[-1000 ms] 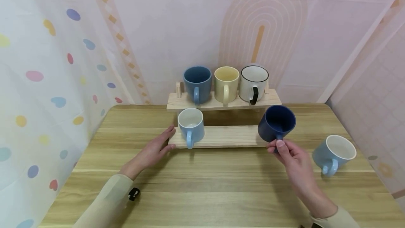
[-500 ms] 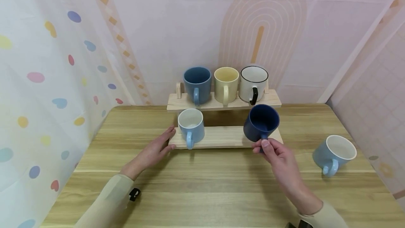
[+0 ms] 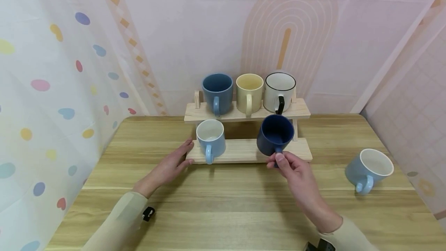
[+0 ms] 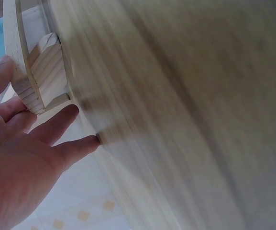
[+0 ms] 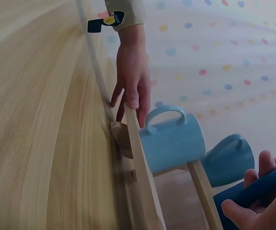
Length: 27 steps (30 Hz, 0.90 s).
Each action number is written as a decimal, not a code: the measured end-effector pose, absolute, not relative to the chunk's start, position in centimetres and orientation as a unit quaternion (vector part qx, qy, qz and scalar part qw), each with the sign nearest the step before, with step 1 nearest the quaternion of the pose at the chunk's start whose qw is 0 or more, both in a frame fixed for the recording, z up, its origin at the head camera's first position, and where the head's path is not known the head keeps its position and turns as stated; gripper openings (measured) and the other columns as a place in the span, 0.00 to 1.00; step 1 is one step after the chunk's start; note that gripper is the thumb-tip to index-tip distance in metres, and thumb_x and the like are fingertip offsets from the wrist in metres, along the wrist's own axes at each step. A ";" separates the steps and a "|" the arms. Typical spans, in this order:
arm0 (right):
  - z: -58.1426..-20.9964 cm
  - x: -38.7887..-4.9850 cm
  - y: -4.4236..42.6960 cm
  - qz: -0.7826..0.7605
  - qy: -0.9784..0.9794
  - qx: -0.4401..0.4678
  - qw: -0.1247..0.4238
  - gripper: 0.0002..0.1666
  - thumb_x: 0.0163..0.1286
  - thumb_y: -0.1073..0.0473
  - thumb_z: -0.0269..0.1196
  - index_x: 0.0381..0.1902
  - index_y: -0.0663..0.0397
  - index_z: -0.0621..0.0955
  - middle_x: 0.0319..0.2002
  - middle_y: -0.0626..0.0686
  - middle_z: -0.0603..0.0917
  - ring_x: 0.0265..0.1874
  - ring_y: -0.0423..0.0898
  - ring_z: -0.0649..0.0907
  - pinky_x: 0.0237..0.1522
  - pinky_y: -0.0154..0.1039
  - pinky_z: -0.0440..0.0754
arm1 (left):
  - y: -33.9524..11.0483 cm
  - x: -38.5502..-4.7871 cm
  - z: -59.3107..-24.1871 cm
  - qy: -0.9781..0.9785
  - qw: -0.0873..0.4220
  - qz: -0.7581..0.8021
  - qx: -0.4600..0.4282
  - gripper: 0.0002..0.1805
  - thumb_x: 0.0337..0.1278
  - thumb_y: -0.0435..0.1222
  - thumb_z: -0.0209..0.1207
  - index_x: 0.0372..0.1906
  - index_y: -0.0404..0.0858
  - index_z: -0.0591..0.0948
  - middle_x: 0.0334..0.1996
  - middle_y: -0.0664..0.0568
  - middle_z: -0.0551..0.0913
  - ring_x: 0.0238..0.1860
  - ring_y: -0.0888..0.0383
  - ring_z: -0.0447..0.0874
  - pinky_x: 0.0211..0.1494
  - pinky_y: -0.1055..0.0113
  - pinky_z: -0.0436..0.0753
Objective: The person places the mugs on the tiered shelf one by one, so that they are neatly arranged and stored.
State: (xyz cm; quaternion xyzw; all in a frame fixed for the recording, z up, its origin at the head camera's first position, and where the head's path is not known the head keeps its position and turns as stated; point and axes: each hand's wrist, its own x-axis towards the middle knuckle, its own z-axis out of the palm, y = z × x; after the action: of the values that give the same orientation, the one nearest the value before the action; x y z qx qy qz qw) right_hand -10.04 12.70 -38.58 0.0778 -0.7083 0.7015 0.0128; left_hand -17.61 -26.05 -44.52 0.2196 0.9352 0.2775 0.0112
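Observation:
My right hand (image 3: 296,177) pinches the handle of a navy blue mug (image 3: 275,136), thumb on top. The mug is upright, over the right half of the lower board of a two-tier wooden rack (image 3: 240,152). Whether its base touches the board is hidden. In the right wrist view only part of the navy mug (image 5: 224,211) shows beside the fingers. My left hand (image 3: 165,169) rests against the rack's left end, its fingers spread and fairly straight in the left wrist view. Close by it, a light blue mug (image 3: 211,138) stands on the lower board.
On the upper board stand a blue mug (image 3: 218,94), a yellow mug (image 3: 249,94) and a white mug with black rim and handle (image 3: 278,94). Another light blue mug (image 3: 369,169) is on the wooden table (image 3: 223,212) at right. A patterned curtain (image 3: 209,30) hangs behind.
My right hand has carried the navy mug leftward, from the lower board's right end to over its right half. The left hand and the other mugs stay where they were.

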 end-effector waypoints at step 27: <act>-39.6 -12.0 8.3 0.714 -0.692 0.101 -0.032 0.20 0.84 0.55 0.55 0.44 0.70 0.82 0.39 0.58 0.87 0.49 0.48 0.85 0.62 0.36 0.80 | -26.1 -17.6 -44.6 0.934 0.008 0.279 0.225 0.34 0.76 0.38 0.58 0.77 0.26 0.62 0.79 0.34 0.56 0.78 0.36 0.58 0.76 0.41 0.62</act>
State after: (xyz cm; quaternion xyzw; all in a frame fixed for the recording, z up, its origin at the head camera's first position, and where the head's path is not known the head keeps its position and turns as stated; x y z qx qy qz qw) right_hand -12.03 8.30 -39.61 0.1007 -0.6925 0.7137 -0.0318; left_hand -17.63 -26.08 -44.56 0.2248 0.9337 0.2787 0.0077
